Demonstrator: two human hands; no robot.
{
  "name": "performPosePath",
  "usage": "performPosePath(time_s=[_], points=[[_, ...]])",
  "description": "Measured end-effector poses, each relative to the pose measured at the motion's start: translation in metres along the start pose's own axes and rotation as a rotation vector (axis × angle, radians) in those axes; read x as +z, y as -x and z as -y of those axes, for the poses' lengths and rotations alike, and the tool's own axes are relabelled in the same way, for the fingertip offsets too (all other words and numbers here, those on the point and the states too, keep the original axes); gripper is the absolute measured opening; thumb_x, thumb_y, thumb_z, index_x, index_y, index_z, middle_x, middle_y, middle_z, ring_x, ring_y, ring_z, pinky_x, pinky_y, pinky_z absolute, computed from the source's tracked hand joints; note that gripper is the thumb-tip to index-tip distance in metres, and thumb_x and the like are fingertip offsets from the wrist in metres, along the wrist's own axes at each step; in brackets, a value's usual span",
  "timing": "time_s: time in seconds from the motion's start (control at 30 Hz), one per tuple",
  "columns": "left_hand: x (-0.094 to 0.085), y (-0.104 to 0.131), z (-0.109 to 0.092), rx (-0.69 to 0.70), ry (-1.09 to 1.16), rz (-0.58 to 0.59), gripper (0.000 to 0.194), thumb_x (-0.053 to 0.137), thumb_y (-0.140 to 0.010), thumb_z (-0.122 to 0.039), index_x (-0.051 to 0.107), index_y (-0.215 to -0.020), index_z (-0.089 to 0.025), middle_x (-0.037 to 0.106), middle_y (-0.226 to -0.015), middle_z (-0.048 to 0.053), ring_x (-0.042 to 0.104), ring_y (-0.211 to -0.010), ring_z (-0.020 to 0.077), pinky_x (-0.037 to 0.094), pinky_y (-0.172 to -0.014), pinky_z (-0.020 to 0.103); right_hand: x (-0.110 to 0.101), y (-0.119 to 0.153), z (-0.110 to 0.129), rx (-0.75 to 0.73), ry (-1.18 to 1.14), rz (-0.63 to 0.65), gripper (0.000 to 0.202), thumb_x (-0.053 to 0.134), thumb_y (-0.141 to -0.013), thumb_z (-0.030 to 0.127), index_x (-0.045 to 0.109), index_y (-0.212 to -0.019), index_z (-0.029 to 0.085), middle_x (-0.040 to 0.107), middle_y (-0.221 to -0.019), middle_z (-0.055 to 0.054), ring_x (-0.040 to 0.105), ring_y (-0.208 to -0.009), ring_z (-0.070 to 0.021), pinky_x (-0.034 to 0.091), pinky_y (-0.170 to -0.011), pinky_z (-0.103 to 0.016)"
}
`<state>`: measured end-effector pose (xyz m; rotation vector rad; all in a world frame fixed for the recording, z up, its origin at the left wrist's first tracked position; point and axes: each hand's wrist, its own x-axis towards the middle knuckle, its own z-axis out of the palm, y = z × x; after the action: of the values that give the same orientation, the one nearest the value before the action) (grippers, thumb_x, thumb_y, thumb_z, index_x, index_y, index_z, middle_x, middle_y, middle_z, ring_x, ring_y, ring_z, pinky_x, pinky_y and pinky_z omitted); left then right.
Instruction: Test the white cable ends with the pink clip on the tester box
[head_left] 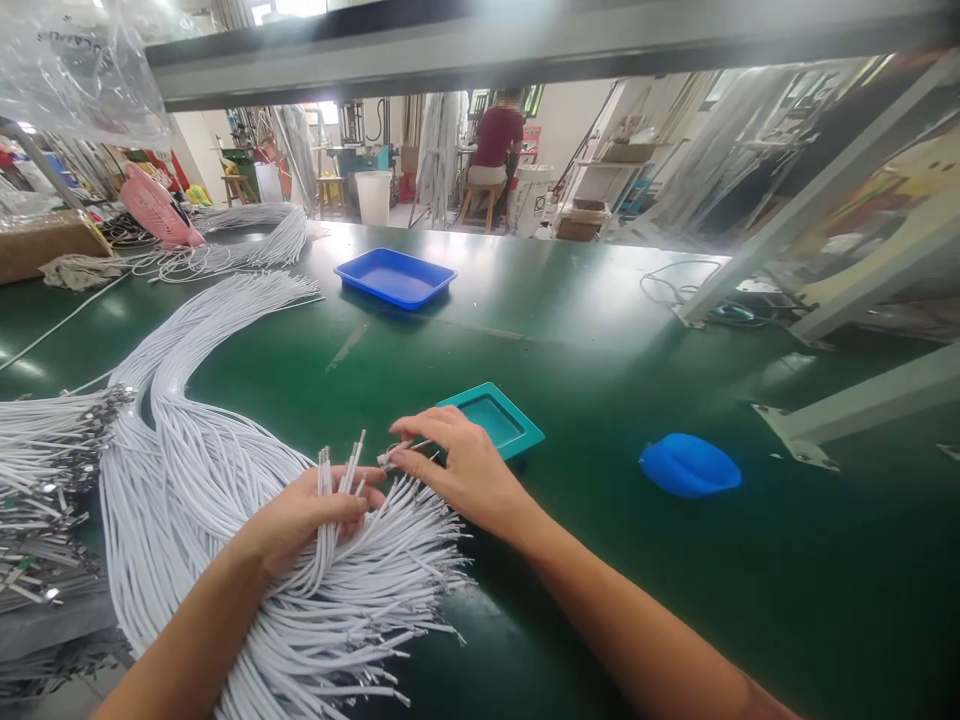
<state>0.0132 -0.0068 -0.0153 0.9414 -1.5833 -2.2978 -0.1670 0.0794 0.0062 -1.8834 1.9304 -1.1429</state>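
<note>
A large bundle of white cables [225,470] sweeps across the left half of the table, its cut ends fanning out near the middle. My left hand [322,510] is closed around several of these cables, whose stripped tips poke up above the fingers. Just to its right, my right hand [465,465] pinches a cable end between thumb and fingers, above the fanned ends. Whether a small part sits on that end is too small to tell. Behind the right hand lies a teal tray [517,408], partly covered by it.
A blue tray [395,278] stands farther back, and a blue rounded object [690,465] lies at right. Cables with metal ends [52,490] are piled at left. White metal supports [795,435] rise at right. A pink basket [157,207] is back left; a seated person [497,140] works beyond.
</note>
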Motion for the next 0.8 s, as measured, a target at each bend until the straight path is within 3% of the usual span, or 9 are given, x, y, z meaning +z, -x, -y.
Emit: performPosePath(time_s=[0.1,0.17,0.3,0.37,0.5,0.63,0.7,0.8], points=[[-0.001,0.005,-0.001,0.013,-0.146,0.0,0.01,0.062,-0.068,-0.015,0.066,-0.076,-0.01,0.057,-0.064,0.004,0.046,-0.052,0.0093,0.034,-0.052,0.022,0.009,0.005,0.011,0.014,-0.1,0.09,0.011,0.059,-0.077,0.027,0.068,-0.075,0.021,0.066,-0.077,-0.001,0.054,-0.078,-0.0137,0.04,-0.073,-0.026],[0.0,0.007,-0.001,0.04,-0.225,0.033,0.01,0.06,-0.07,-0.018,0.065,-0.066,-0.01,0.052,-0.053,0.002,0.045,-0.05,0.0099,0.033,-0.051,0.022,0.013,0.007,0.013,0.037,-0.19,0.141,0.022,0.055,-0.08,0.031,0.068,-0.065,0.019,0.066,-0.07,0.0,0.055,-0.072,-0.0126,0.039,-0.072,-0.025],[0.004,0.01,-0.003,0.058,-0.3,0.034,0.015,0.058,-0.072,-0.022,0.067,-0.076,-0.011,0.053,-0.053,0.002,0.047,-0.052,0.012,0.035,-0.053,0.024,0.014,0.008,0.014,0.167,-0.363,0.2,0.043,0.043,-0.084,0.044,0.069,-0.064,0.016,0.064,-0.063,-0.001,0.055,-0.063,-0.0124,0.038,-0.061,-0.024],[0.006,0.012,-0.004,0.096,-0.344,0.031,0.015,0.057,-0.073,-0.023,0.067,-0.071,-0.012,0.053,-0.055,0.002,0.047,-0.055,0.0127,0.036,-0.056,0.024,0.014,0.01,0.015,0.172,-0.363,0.183,0.033,0.053,-0.079,0.042,0.069,-0.066,0.017,0.064,-0.065,0.0,0.055,-0.066,-0.0136,0.038,-0.063,-0.025],[0.009,0.02,-0.006,0.168,-0.425,0.024,0.021,0.056,-0.075,-0.027,0.064,-0.061,-0.013,0.053,-0.058,0.002,0.046,-0.059,0.0134,0.036,-0.058,0.024,0.024,0.017,0.021,0.119,-0.367,0.058,0.005,0.066,-0.068,0.019,0.068,-0.063,0.019,0.065,-0.064,0.001,0.055,-0.076,-0.0151,0.039,-0.074,-0.027],[0.01,0.027,-0.001,0.272,-0.389,-0.252,0.021,0.061,-0.072,-0.032,0.069,-0.081,-0.015,0.058,-0.07,0.004,0.049,-0.071,0.0163,0.037,-0.066,0.025,0.029,0.018,0.02,0.146,-0.48,-0.041,0.006,0.064,-0.069,0.019,0.067,-0.063,0.017,0.065,-0.067,-0.001,0.056,-0.072,-0.014,0.042,-0.069,-0.027],[0.011,0.028,0.005,0.292,-0.332,-0.373,0.025,0.063,-0.071,-0.034,0.069,-0.086,-0.015,0.056,-0.064,0.002,0.048,-0.066,0.0149,0.036,-0.063,0.024,0.029,0.018,0.018,0.161,-0.524,-0.072,0.006,0.064,-0.068,0.019,0.066,-0.063,0.016,0.064,-0.068,-0.001,0.056,-0.071,-0.0133,0.042,-0.066,-0.026],[0.014,0.024,0.01,0.295,-0.27,-0.434,0.027,0.069,-0.065,-0.034,0.069,-0.084,-0.014,0.052,-0.054,-0.001,0.043,-0.053,0.011,0.033,-0.052,0.023,0.026,0.017,0.017,0.18,-0.552,-0.075,0.006,0.064,-0.068,0.02,0.067,-0.066,0.016,0.064,-0.07,-0.001,0.056,-0.069,-0.0126,0.042,-0.064,-0.025]])
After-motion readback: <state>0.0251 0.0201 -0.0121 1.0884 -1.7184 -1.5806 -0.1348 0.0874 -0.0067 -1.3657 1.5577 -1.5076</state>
